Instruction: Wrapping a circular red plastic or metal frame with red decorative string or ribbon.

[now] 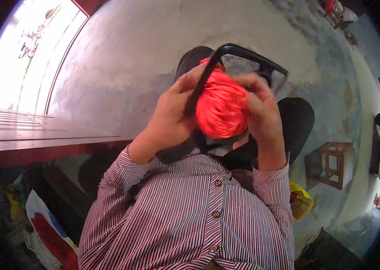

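Pointing up-L in view, red strand bundle [223,108], long axis near-vert.

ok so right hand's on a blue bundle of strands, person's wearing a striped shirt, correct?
Not blue: the head view shows the bundle of strands is bright red. The right hand is on it and the shirt is striped, as you said.

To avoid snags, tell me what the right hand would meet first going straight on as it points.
Most likely the red cord bundle, which the right hand appears to touch; depth is unclear.
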`<state>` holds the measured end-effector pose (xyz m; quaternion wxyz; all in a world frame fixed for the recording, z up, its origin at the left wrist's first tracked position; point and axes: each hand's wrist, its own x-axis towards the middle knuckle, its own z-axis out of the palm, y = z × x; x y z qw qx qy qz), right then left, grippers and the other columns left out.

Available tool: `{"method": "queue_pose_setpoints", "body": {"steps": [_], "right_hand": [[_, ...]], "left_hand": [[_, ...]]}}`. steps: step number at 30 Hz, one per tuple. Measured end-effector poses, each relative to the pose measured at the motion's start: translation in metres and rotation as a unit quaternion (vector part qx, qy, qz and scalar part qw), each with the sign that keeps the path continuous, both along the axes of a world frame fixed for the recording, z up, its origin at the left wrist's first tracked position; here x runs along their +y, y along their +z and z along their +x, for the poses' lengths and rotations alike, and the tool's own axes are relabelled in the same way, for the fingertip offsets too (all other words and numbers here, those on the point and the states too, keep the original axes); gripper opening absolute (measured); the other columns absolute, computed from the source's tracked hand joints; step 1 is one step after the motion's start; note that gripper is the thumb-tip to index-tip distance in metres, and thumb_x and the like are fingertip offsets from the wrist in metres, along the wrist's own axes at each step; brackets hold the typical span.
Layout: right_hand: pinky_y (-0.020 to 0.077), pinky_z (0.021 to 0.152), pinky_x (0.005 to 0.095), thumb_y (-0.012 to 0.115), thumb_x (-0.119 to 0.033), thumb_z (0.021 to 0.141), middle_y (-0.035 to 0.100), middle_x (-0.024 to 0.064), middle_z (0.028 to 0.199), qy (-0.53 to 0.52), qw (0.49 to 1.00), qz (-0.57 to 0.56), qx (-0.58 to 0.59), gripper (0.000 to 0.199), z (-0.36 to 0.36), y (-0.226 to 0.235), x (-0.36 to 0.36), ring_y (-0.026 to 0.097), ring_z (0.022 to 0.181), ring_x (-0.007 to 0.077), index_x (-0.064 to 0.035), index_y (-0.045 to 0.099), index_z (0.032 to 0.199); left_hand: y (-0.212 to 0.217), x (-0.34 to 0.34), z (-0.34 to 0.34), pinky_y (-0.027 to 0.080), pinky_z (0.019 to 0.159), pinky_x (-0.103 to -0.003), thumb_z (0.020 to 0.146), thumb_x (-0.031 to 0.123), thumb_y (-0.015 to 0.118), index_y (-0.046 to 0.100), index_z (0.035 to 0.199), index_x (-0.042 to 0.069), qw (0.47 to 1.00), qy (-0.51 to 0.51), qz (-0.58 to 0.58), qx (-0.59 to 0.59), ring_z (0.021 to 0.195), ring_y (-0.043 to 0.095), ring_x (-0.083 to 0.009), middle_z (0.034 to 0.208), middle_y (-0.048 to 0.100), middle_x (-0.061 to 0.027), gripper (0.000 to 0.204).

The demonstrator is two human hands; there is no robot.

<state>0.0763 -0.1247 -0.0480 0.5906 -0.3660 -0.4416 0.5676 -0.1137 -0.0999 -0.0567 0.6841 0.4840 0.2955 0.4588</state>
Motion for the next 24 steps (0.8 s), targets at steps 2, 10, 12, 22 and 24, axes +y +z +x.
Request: {"method": "queue_pose_setpoints", "body": {"steps": [2,10,12,22,24], "right_hand": [[0.0492,0.077,0.0297,0.055,-0.02,0.088,0.064,0.0068,0.088,0.051,0.991,-0.027,0.122,0.022,0.012,-0.041,-0.002,0.062,0.078,0.0147,-0.0007,0.061,0.097],[0.0542,0.087,0.0373,0.053,-0.019,0.09,0.065,0.0102,0.101,0.068,0.901,-0.152,0.4,0.027,-0.012,-0.013,0.004,0.065,0.093,0.0249,-0.0025,0.059,0.11],[0.0545,0.085,0.0375,0.056,-0.02,0.089,0.065,0.0093,0.101,0.041,0.886,-0.106,0.45,0.028,-0.007,-0.013,0.016,0.064,0.094,0.0248,-0.0029,0.059,0.111],[0.0443,0.091,0.0444,0.051,-0.024,0.076,0.061,0.0103,0.099,-0.044,0.963,-0.066,0.258,0.028,0.021,-0.038,-0.032,0.058,0.097,0.0265,-0.0053,0.051,0.097],[0.0438,0.088,0.0429,0.053,-0.027,0.077,0.059,0.0078,0.091,0.042,0.942,-0.008,0.333,0.027,0.031,-0.027,-0.031,0.056,0.087,0.0233,-0.0062,0.049,0.095]], "left_hand": [[0.004,0.0,-0.013,0.033,0.106,-0.038,0.071,-0.004,0.067,0.058,0.119,0.001,0.948,-0.029,0.316,0.021,0.132,0.037,-0.0308,0.147,0.031,-0.0155,0.049],[0.021,0.004,-0.007,0.018,0.111,-0.044,0.068,0.011,0.075,0.065,0.111,0.003,0.933,-0.103,0.312,0.15,0.137,0.026,-0.0326,0.151,0.024,-0.0141,0.045],[0.013,0.005,-0.01,0.015,0.112,-0.044,0.066,0.012,0.076,0.066,0.107,0.002,0.923,-0.106,0.302,0.213,0.139,0.019,-0.033,0.152,0.02,-0.0138,0.043],[0.016,-0.007,-0.013,0.046,0.085,-0.03,0.081,0.009,0.067,0.061,0.094,0.002,0.971,0.004,0.042,0.236,0.094,0.06,-0.0183,0.107,0.063,-0.0096,0.016],[0.017,-0.007,-0.012,0.05,0.064,-0.026,0.087,0.008,0.062,0.057,0.094,0.0,0.987,-0.032,-0.069,0.138,0.067,0.06,-0.014,0.081,0.064,-0.0075,0.012]]}}
